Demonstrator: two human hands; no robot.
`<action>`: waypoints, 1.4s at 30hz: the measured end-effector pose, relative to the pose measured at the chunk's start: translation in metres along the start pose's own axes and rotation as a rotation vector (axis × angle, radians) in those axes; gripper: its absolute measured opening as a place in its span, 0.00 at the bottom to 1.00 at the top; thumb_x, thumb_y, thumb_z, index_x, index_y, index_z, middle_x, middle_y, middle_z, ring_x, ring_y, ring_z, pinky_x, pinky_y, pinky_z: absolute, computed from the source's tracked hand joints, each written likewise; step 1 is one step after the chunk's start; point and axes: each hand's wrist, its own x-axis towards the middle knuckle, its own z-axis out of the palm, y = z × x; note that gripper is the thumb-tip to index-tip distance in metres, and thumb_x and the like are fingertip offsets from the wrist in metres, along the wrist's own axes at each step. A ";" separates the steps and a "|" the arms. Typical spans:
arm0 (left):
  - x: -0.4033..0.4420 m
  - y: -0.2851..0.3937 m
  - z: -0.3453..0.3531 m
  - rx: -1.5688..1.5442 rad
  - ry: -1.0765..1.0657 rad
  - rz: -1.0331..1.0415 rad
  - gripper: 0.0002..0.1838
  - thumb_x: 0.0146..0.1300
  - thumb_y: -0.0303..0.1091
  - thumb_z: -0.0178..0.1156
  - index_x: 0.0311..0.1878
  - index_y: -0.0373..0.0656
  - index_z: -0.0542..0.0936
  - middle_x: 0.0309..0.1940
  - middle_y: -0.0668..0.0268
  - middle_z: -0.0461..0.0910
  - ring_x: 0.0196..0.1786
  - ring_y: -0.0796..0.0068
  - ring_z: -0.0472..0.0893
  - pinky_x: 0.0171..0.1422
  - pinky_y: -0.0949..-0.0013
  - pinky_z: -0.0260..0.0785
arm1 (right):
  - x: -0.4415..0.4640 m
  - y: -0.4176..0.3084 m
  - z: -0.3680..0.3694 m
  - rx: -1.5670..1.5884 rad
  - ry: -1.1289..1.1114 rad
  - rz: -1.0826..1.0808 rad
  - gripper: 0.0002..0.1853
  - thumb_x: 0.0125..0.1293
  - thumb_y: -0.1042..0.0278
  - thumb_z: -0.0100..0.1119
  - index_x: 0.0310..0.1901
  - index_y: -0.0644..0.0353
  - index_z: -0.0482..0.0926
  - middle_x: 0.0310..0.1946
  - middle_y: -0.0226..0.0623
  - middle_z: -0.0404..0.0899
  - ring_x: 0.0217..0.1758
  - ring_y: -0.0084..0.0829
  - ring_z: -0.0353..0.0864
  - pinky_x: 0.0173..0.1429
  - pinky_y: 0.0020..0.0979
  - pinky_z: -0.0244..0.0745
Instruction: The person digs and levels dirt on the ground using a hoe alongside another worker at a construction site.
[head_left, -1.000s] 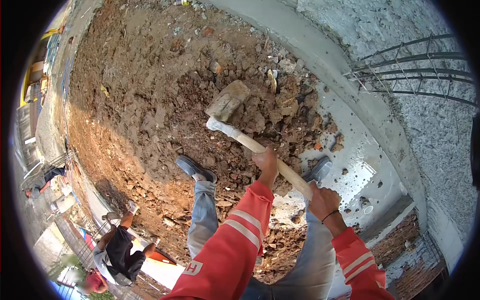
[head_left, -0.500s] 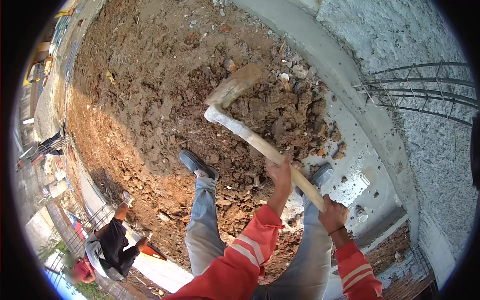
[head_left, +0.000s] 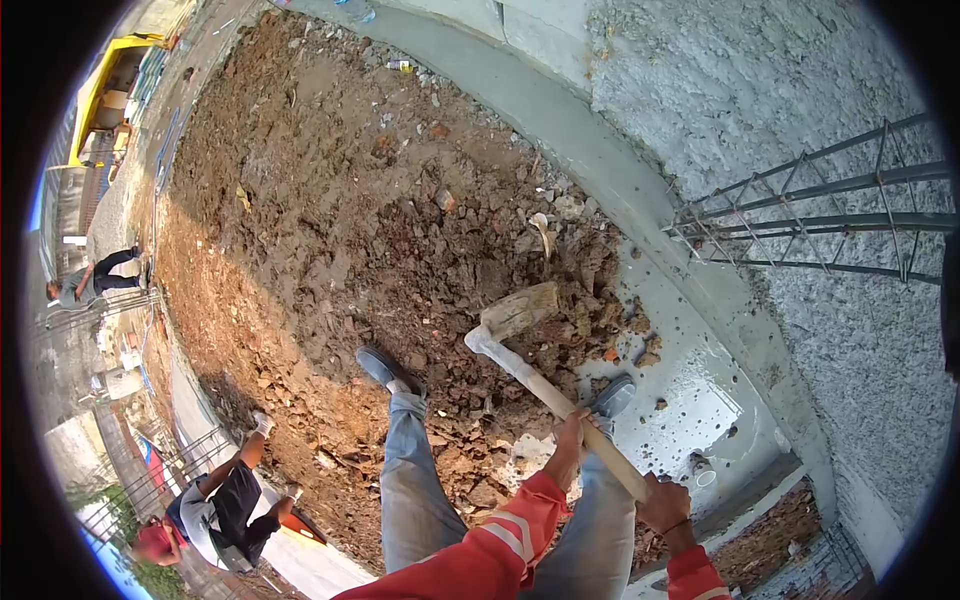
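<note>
"Hoe (head_left: 548, 393), where?"
"Blade (head_left: 522, 310) at clumped soil (head_left: 430, 260), near the right shoe (head_left: 613, 396); contact unclear."
"Fingers?"
"Left hand (head_left: 570, 447) wrapped round the handle (head_left: 618, 464) partway up, right hand (head_left: 664, 505) curled round its end."
"Step?"
"Likely hoeing; next stroke calls for firm grips, blade clear of shoe."

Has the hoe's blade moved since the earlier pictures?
Yes: against the pale scrap in the dirt, the hoe's blade has shifted from its left to below it in the picture, nearer the shoes.

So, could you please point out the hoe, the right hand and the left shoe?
Hoe (head_left: 545, 392), head view: the handle.
Right hand (head_left: 666, 503), head view: back of the hand.
Left shoe (head_left: 382, 367), head view: its upper.
</note>
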 end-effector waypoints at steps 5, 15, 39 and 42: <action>-0.073 0.007 0.041 -0.226 -0.094 0.056 0.08 0.61 0.32 0.62 0.39 0.44 0.73 0.24 0.66 0.72 0.25 0.68 0.74 0.34 0.60 0.74 | -0.052 0.062 -0.054 0.008 0.031 -0.148 0.23 0.48 0.52 0.69 0.43 0.55 0.76 0.22 0.44 0.82 0.27 0.49 0.85 0.34 0.50 0.80; -0.071 0.139 0.050 -0.205 0.016 0.036 0.07 0.62 0.31 0.62 0.34 0.44 0.73 0.22 0.68 0.70 0.21 0.73 0.72 0.26 0.65 0.71 | -0.087 -0.129 -0.164 -0.031 -0.193 0.012 0.25 0.60 0.52 0.63 0.54 0.56 0.72 0.35 0.52 0.83 0.37 0.55 0.83 0.46 0.55 0.77; -0.269 0.975 0.241 0.096 0.024 1.108 0.17 0.60 0.24 0.59 0.50 0.37 0.66 0.28 0.65 0.75 0.20 0.77 0.75 0.21 0.72 0.71 | 0.236 -0.689 -0.543 0.448 0.218 -0.625 0.19 0.57 0.68 0.66 0.48 0.65 0.73 0.29 0.55 0.79 0.34 0.56 0.82 0.35 0.45 0.76; -0.291 1.068 0.291 0.107 0.061 1.271 0.11 0.62 0.23 0.59 0.43 0.38 0.67 0.23 0.65 0.72 0.20 0.77 0.73 0.20 0.72 0.71 | 0.332 -0.752 -0.615 0.431 0.289 -0.827 0.23 0.55 0.68 0.66 0.52 0.62 0.71 0.27 0.57 0.80 0.32 0.58 0.82 0.33 0.49 0.77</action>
